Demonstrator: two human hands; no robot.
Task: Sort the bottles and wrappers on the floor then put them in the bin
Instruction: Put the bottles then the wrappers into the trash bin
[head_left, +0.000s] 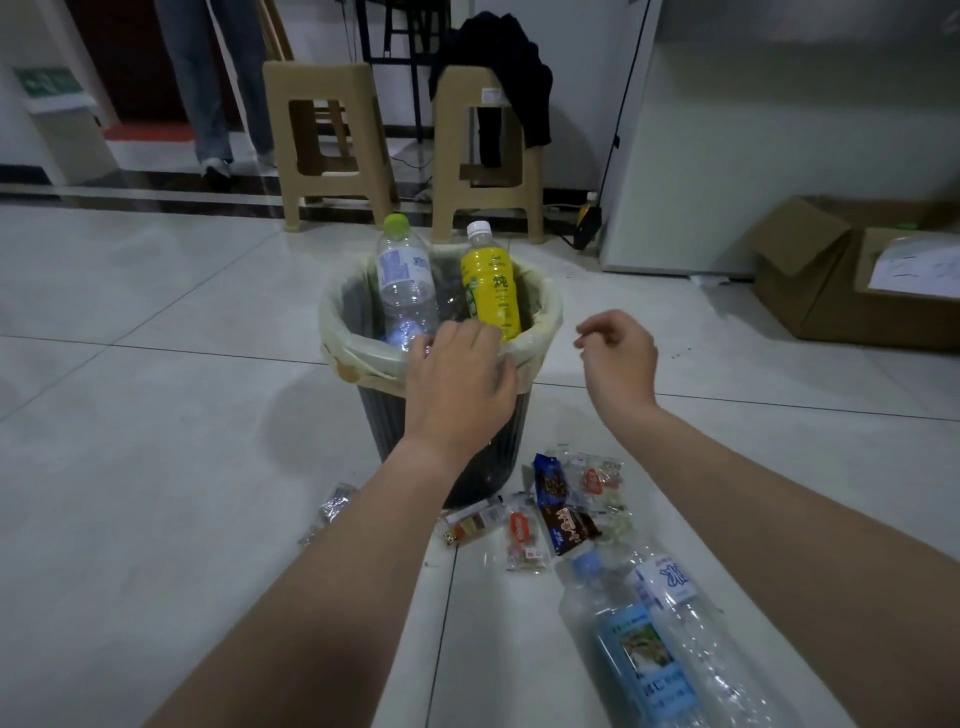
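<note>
I count four bottles: two upright in the single bin, a green-capped clear bottle and a yellow bottle; two lying at the near right edge of the floor, a blue-capped bottle and a white-labelled bottle. Roughly seven wrappers lie by the bin's base; the clear ones blur together. Two beige stools stand beyond.

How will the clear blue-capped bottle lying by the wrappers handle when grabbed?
The clear blue-capped plastic bottle looks empty, so probably light. Its crinkled walls may buckle when squeezed. Lying sideways on smooth tile, it could roll if nudged.
</note>
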